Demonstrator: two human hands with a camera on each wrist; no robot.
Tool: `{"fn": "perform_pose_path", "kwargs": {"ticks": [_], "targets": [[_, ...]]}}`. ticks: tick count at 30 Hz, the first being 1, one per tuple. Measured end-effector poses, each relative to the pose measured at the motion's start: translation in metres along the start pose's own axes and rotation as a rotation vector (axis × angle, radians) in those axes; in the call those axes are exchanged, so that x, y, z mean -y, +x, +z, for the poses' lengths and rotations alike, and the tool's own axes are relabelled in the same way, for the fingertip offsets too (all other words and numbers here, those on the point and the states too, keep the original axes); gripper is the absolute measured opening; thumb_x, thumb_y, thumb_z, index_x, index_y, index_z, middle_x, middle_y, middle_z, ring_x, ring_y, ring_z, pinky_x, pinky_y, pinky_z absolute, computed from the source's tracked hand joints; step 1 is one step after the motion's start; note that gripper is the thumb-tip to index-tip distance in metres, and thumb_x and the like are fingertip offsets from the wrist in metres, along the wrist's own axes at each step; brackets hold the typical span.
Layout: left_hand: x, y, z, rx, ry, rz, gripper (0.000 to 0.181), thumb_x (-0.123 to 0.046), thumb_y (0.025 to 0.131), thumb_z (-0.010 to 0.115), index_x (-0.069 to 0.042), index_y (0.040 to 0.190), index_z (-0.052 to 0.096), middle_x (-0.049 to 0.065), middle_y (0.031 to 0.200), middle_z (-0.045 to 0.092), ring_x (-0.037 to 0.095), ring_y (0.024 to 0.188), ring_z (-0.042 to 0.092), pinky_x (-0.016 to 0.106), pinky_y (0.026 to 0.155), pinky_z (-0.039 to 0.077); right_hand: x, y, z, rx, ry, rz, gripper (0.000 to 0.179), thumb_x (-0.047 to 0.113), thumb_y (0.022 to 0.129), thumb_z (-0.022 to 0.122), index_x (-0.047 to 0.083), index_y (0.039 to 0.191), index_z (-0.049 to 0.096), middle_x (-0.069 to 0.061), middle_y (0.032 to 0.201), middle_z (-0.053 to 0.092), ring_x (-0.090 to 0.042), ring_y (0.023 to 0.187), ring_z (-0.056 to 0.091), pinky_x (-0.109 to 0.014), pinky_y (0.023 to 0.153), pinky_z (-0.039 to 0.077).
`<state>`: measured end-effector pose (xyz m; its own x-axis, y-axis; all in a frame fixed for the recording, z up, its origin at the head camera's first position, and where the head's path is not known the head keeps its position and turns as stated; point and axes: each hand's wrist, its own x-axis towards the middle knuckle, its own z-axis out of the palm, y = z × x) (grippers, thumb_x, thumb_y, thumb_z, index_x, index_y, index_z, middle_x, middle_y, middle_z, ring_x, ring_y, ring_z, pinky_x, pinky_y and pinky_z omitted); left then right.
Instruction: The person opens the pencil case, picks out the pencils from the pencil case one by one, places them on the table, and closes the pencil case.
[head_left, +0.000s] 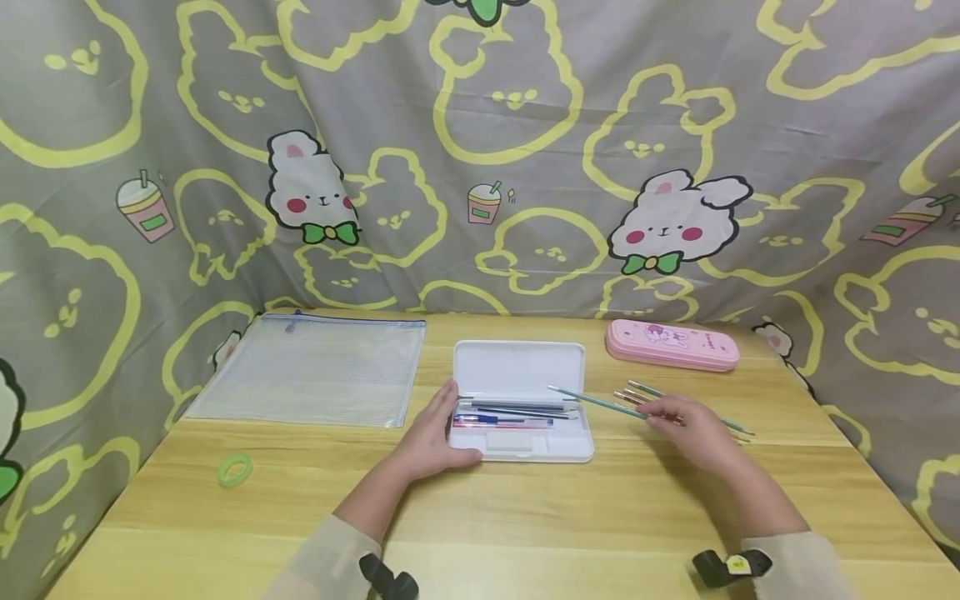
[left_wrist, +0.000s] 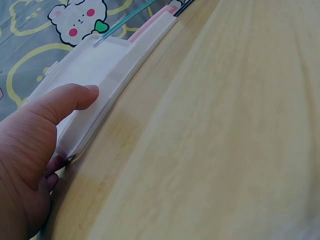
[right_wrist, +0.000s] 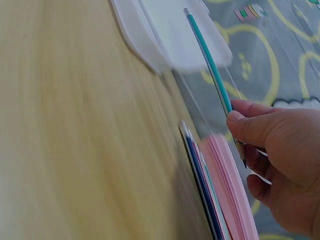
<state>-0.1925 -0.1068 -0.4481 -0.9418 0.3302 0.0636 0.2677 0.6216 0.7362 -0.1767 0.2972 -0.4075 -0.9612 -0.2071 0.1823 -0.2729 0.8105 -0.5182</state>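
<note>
Lying toward the left of the wooden table [head_left: 555, 525]: a light-green ring [head_left: 234, 482], and behind it a flat mesh zip pouch [head_left: 322, 371] with a blue top edge. Next, the left hand [head_left: 431, 437] at the left end of a white pencil case [head_left: 519, 367]; thumb bent over the near wall, fingers round the end, holding it with a partly closed grip. Case stands mid-table, lid raised at the back. Contents: dark pencils [head_left: 517, 407] along the rear, a blue pen [head_left: 487, 418] and a pink pen [head_left: 536, 423] ahead of them, a white block [head_left: 510, 441] at the front. Teal pencil [head_left: 600, 402]: aloft, slanting, pale end above the case, sharpened tip below the fingers. Right hand [head_left: 697, 429]: thumb and fingers closed in a pinch on this pencil. Several loose pencils [head_left: 643, 387] on the table, partly hidden by this hand. Behind them, a pink case [head_left: 671, 346], closed.
</note>
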Motion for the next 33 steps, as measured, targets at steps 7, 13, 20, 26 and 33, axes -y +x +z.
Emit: {"fn": "perform_pose_path", "kwargs": {"ticks": [7,13,20,26,33], "targets": [[-0.001,0.0,-0.001,0.004,0.002,-0.004,0.118,-0.039,0.066,0.084,-0.002,0.156,0.017,0.013,0.165,0.013,0.041,0.149,0.02,0.057,0.12,0.023,-0.031,-0.027,-0.016,-0.054,-0.048,0.047,0.017,0.012,0.093,0.065,0.009,0.107,0.074,-0.007,0.102,0.068,0.006,0.083,0.049,-0.021,0.07,0.047],[0.0,0.0,0.0,0.002,0.008,-0.003,0.118,-0.039,0.066,0.084,-0.002,0.156,0.017,0.014,0.165,0.013,0.041,0.149,0.02,0.057,0.12,0.023,-0.052,-0.045,-0.022,-0.044,-0.086,0.111,0.015,0.012,0.093,0.065,0.007,0.104,0.074,-0.012,0.103,0.068,0.002,0.089,0.053,-0.023,0.073,0.048],[0.0,0.0,0.0,0.003,-0.004,0.0,0.119,-0.039,0.066,0.084,-0.001,0.156,0.016,0.015,0.165,0.013,0.042,0.148,0.02,0.057,0.12,0.023,-0.063,-0.056,-0.023,0.0,-0.12,0.161,0.015,0.013,0.093,0.064,0.01,0.104,0.074,-0.012,0.106,0.069,-0.017,0.097,0.062,-0.034,0.08,0.052],[0.002,0.0,0.001,-0.001,-0.009,0.012,0.12,-0.039,0.065,0.085,-0.001,0.156,0.016,0.016,0.165,0.012,0.044,0.148,0.021,0.058,0.119,0.023,-0.066,-0.058,-0.022,0.033,-0.078,0.201,0.019,0.014,0.095,0.062,0.005,0.108,0.072,-0.016,0.107,0.067,-0.045,0.109,0.059,-0.058,0.089,0.048],[0.003,0.0,0.002,-0.008,-0.014,0.013,0.12,-0.039,0.065,0.085,-0.002,0.156,0.016,0.015,0.165,0.013,0.044,0.148,0.021,0.059,0.119,0.023,-0.069,-0.06,-0.021,0.029,-0.107,0.213,0.018,0.019,0.094,0.064,0.011,0.106,0.074,-0.011,0.11,0.068,-0.028,0.104,0.062,-0.044,0.086,0.051]]}}
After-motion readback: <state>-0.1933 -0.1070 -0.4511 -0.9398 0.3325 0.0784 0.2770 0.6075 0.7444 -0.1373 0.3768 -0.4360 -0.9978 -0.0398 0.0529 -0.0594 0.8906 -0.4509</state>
